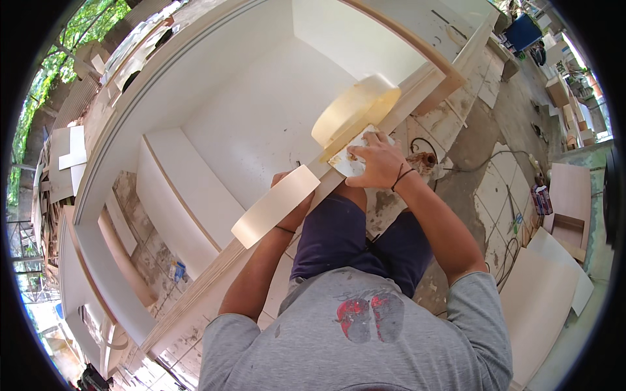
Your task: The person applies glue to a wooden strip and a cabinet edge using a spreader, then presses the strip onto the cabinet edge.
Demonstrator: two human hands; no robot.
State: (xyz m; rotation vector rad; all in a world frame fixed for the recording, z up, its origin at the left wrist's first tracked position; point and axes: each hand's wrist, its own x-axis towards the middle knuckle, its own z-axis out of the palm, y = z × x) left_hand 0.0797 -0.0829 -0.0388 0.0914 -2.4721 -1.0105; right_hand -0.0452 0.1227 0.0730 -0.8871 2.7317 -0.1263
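Note:
My right hand [378,161] is closed over a white, stained, flat block [357,144] and presses it against the narrow front edge of a large white cabinet carcass [215,255]. Just beyond it, a pale cream strip of edge banding [355,111] loops up in a wide curl. The strip's near end [274,207] sticks up over my left hand [301,207]. My left hand is closed around the strip at the cabinet edge; most of its fingers and palm are hidden behind the banding.
Inside the carcass stands a white divider panel [179,189]. Loose boards [544,287] lean at the right, and a cable [499,153] crosses the stained tile floor. Stacked scrap panels [68,156] lie at the far left. A blue container [521,31] sits at the back right.

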